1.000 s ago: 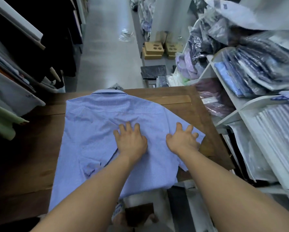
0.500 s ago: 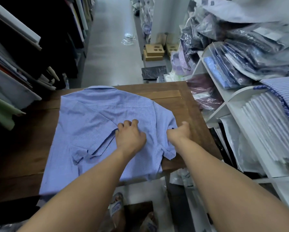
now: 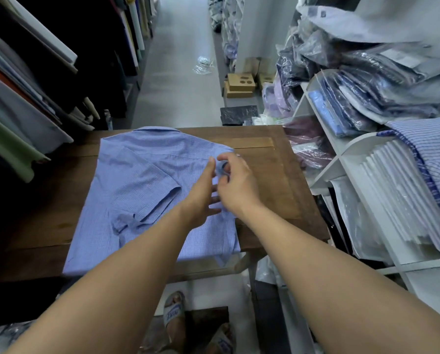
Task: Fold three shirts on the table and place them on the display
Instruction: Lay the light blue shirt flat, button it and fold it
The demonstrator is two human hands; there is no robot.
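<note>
Shirt sleeve (image 3: 222, 168) has folded inward; right hand (image 3: 237, 186) pinches it, left hand (image 3: 201, 199) open.

Cool, flat light is spread over the blue shirt (image 3: 142, 175); the aisle floor (image 3: 178, 80) is washed palest. The hanging garments (image 3: 47, 60) at left are swallowed in shadow. Glare is caught on the bagged shirts (image 3: 367, 80). The left hand (image 3: 201, 198) and right hand (image 3: 236, 185) are slightly smeared; the white shelves (image 3: 346, 159) are bowed by lens distortion.
</note>
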